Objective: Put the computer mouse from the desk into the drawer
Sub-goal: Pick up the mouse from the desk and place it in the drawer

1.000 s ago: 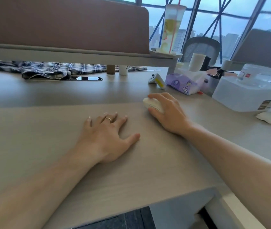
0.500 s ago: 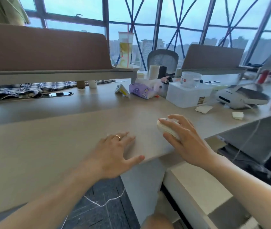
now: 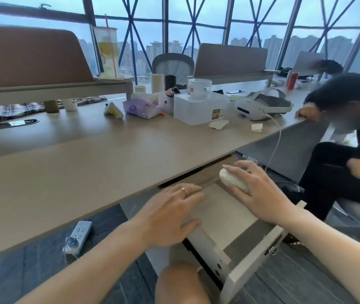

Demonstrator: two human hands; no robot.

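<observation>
The head view shows one long tan wooden desk (image 3: 91, 163) and one pulled-out drawer (image 3: 225, 218) with a pale flat bottom, just under the desk's near edge. There are two bare hands. The right hand (image 3: 260, 191) is wrapped around one small white computer mouse (image 3: 232, 179). Its fingers (image 3: 243, 166) curl over the top and the thumb sits under it. The mouse is in the air above the back part of the open drawer, off the desk. I cannot tell if it touches the drawer yet. The left hand (image 3: 170, 213) is spread flat with fingers wide and holds nothing. It sits over the left side of the drawer, by its side wall. One gold ring (image 3: 183, 191) is on one finger.

On the desk farther back I count one clear plastic box (image 3: 198, 108) with one clear round tub (image 3: 199, 88) on top, one purple tissue pack (image 3: 140, 108), one white headset (image 3: 260, 105) with one white cord (image 3: 276, 137) hanging down, and two small white scraps of paper (image 3: 218, 124). One tall clear cup with a yellow drink and a pink straw (image 3: 108, 54) stands on a raised shelf. One white power strip (image 3: 78, 235) lies on the dark floor under the desk. One more person in dark clothes (image 3: 350, 137) sits at the right.
</observation>
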